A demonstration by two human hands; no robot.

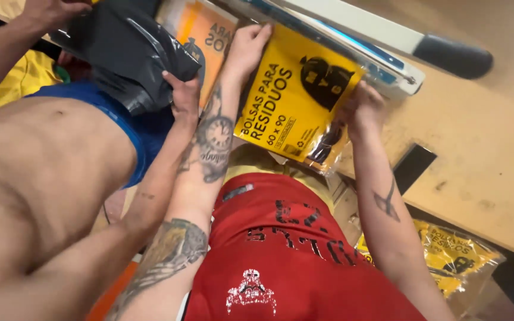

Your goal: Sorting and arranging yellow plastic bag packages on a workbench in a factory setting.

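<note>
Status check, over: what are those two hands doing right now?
Left hand and right hand both gripping yellow packet under sealer bar. Co-worker's hand holds black bag alongside.

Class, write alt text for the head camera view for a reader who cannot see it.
Both hands, left hand and right hand, hold a yellow plastic packet under the bar of a heat sealer on a wooden table. Beside them, a co-worker's hand grips a black bag.
</note>
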